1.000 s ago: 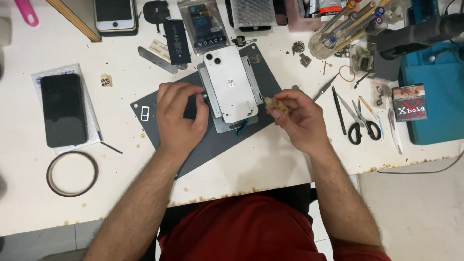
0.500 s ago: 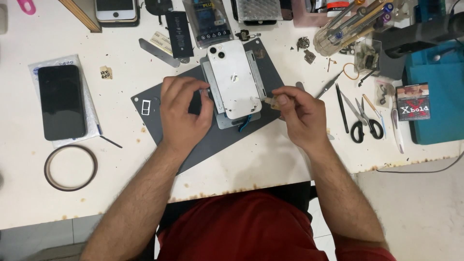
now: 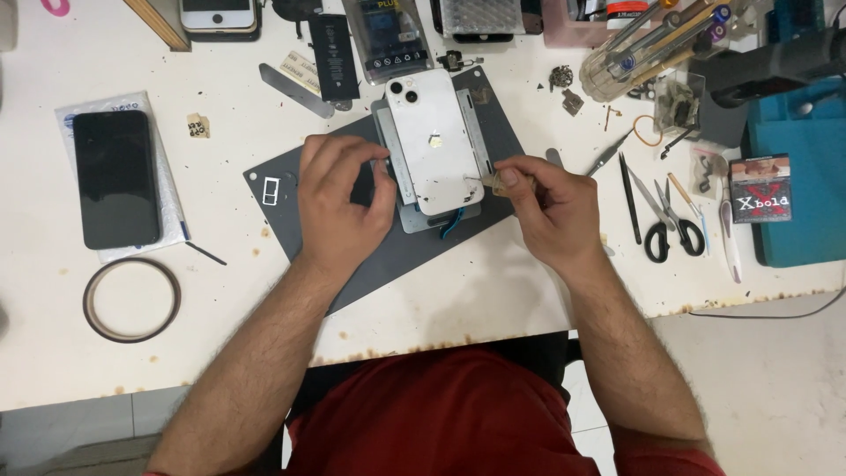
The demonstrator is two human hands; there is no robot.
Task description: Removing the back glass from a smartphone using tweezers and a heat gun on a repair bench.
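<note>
— Both hands are on the job. Left hand [image 3: 339, 198] curls over the left edge of the clamp [image 3: 407, 189], fingers bent and pressing at its side. Right hand [image 3: 546, 207] pinches a small tan pick [image 3: 495, 183] between thumb and forefinger, its tip touching the right edge of the phone [image 3: 434, 152].

— Where does the phone sit?

— Face down, white back up, in the clamp on the grey mat [image 3: 388, 256], in the middle of the desk [image 3: 493, 291]. Cameras point away from me.

— How do I keep this step clean?

— I judge the pick should stay shallow and flat along the seam, low on the right side. The left hand has to hold the clamp firm so nothing twists. Light force only; a thin back could crack, I think.

— What lies around?

— Scissors [image 3: 670, 225] and tweezers [image 3: 627, 198] just right of my right hand. A black phone [image 3: 115, 176] lies on a pouch, well to the left, with a tape ring [image 3: 132, 300] below it. A SIM tray [image 3: 270, 189] rests on the mat's left corner. A battery [image 3: 333, 57] and a packaged part [image 3: 388, 40] sit above, near the top edge.

— Anything in the way?

— A blue tool [image 3: 451, 225] pokes out under the phone's bottom edge, close to my wrist path. Loose screws and scraps [image 3: 564, 88] lie to the upper right; a sweep of the right elbow could scatter them.
</note>
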